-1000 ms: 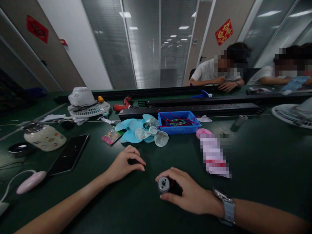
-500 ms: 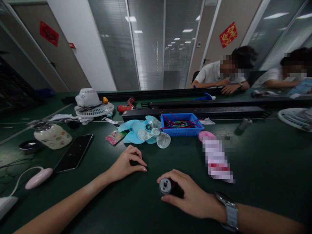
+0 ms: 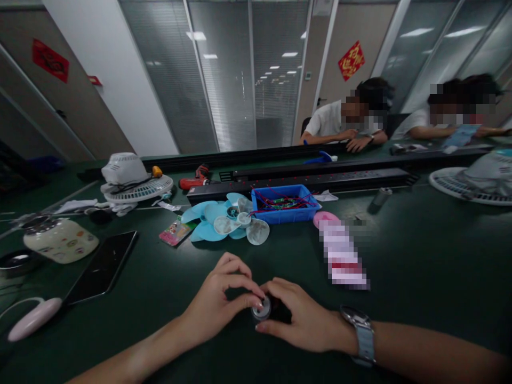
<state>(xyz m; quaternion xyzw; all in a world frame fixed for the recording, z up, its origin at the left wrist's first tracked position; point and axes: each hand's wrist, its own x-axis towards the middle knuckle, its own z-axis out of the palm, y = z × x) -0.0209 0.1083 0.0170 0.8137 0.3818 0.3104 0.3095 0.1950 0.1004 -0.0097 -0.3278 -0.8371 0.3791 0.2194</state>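
Observation:
A small cylindrical motor stands upright on the dark green table in front of me, its round metal end facing up. My right hand wraps around its side, thumb at the front and fingers behind. Over the metal end, my left hand has thumb and forefinger pinched together, the tips at the motor's top. Whatever may be between those fingertips is too small to make out. Pale blue and clear fan blades lie beyond my hands, beside a blue tray of wires and green circuit boards.
Leftward lie a black tablet, a cream jar-like object and a pink mouse-like object. A pink-and-white packet and another metal cylinder are rightward. Behind are a red drill, fan parts and black rails. People sit across.
My left hand has moved right and down until its pinched fingertips reach the motor's top. My right hand keeps its hold. The view has shifted slightly to the right.

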